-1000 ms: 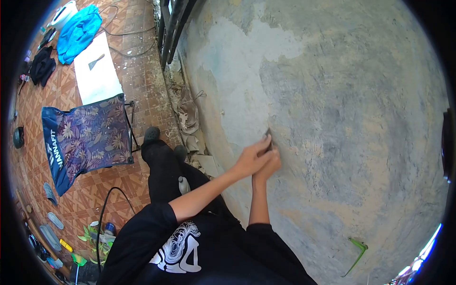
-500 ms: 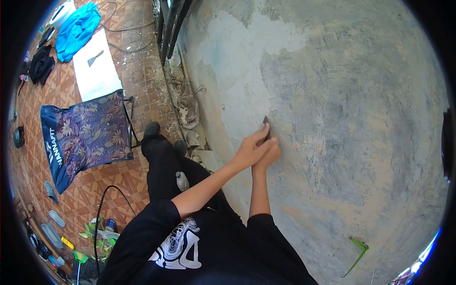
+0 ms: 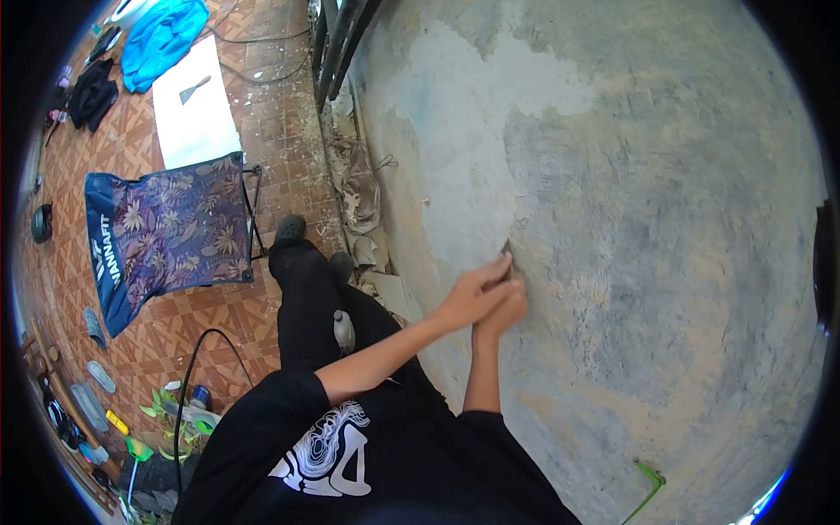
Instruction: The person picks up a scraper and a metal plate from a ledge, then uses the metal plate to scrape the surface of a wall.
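Note:
My left hand (image 3: 472, 296) and my right hand (image 3: 505, 308) are closed together in front of the grey wall (image 3: 630, 192). Between them they grip a small scraper (image 3: 507, 248); just its dark, narrow tip shows past my fingers, and its handle is hidden. That tip is at the wall, near the border between a smooth pale patch (image 3: 455, 149) and rougher, streaked plaster.
A patterned folding chair (image 3: 179, 227) stands on the tiled floor beside a white board (image 3: 201, 122) carrying a putty knife (image 3: 194, 89). Blue cloth (image 3: 164, 44) lies beyond. A grey bottle (image 3: 344, 332) shows by my legs. Dark metal bars (image 3: 341, 48) stand at the wall's edge.
Both hands and the scraper have shifted slightly down and right in view, still together at the wall. The whole view has also shifted a little.

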A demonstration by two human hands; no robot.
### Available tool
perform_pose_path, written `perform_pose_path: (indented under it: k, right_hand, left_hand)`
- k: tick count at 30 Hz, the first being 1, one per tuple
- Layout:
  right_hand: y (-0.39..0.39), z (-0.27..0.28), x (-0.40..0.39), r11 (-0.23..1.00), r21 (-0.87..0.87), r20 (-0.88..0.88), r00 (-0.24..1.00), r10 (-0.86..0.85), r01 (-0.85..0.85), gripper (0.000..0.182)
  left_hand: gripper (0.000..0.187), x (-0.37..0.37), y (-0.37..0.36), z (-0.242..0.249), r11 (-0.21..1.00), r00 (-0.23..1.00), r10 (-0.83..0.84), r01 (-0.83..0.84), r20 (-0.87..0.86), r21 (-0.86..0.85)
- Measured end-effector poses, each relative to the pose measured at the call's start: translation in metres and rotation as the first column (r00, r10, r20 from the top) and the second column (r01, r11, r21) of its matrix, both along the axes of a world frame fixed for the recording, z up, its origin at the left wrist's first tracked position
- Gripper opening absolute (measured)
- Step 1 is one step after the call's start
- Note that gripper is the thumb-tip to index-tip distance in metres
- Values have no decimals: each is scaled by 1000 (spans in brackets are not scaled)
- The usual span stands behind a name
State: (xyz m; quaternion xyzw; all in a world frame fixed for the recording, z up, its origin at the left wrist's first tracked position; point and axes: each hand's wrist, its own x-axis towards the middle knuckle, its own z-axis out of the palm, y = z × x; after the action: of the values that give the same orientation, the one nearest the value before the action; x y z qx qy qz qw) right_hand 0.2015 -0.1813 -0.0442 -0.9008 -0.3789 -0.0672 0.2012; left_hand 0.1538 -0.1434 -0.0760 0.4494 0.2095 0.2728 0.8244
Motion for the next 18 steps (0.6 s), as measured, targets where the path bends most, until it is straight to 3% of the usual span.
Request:
perform_pose_path:
  k: [2, 4, 5, 10, 18]
  right_hand:
    - [-7, 6, 1, 993, -71, -85, 992, -98, 92, 26]
    - [-7, 1, 8, 998, -17, -43, 997, -58, 57, 27]
    - [-5, -5, 8, 993, 83, -28, 996, -79, 81, 18]
    - [-15, -15, 5, 988, 139, -27, 997, -70, 74, 17]
    - [-1, -18, 6, 1000, -19, -71, 997, -26, 25, 27]
  left_hand:
    - [52, 0, -2, 12, 998, 998, -45, 48, -53, 48]
    - [52, 5, 0, 12, 997, 998, -49, 47, -38, -58]
    - [52, 6, -1, 11, 996, 998, -59, 56, -38, -63]
    - [52, -2, -8, 9, 1000, 999, -25, 25, -33, 13]
    - [52, 6, -7, -7, 998, 998, 55, -56, -29, -14]
